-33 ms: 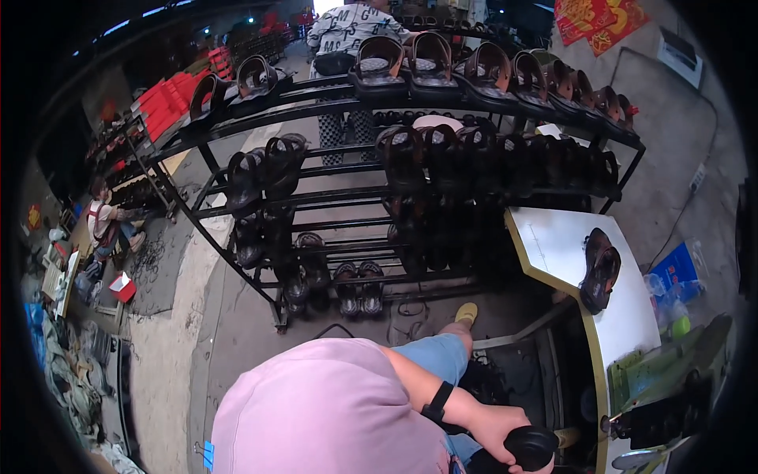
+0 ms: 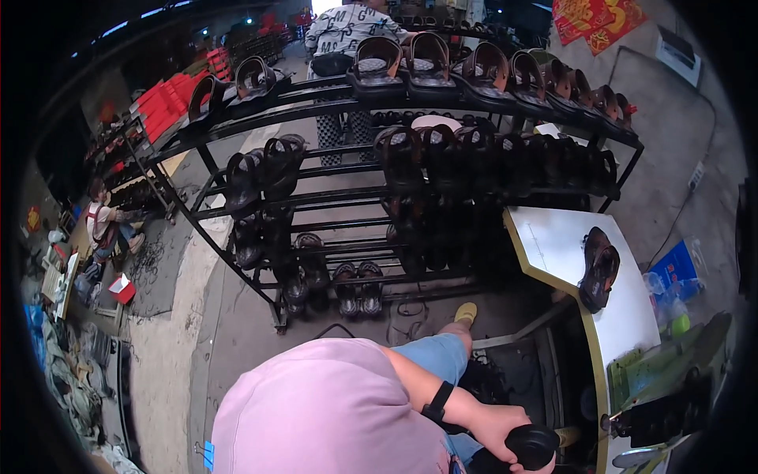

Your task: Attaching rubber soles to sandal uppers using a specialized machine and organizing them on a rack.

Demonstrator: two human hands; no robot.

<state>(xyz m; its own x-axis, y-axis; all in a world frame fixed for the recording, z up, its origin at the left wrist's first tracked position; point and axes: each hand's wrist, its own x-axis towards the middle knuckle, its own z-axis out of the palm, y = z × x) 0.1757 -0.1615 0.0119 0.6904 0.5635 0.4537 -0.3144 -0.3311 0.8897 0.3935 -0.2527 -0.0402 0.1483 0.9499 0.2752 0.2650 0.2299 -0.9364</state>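
Observation:
My left arm, in a pink sleeve with a black band at the wrist, reaches across to the lower right. At its end my left hand (image 2: 499, 430) is closed around the edge of a black, rounded, smooth-topped piece (image 2: 530, 447). Only one end of that piece shows, so its kind is unclear. Some skin appears beneath it at the lower edge; whether that is my right hand I cannot make out. Up and to the right, a dark strapped sandal (image 2: 600, 270) lies on the white tabletop (image 2: 545, 237).
Ahead stands a black metal rack (image 2: 316, 213) with several tiers of dark sandals. Green machine parts (image 2: 636, 375) and a blue package (image 2: 677, 267) are by the table's right side. One person (image 2: 355, 31) stands behind the rack; another (image 2: 103, 221) sits far left.

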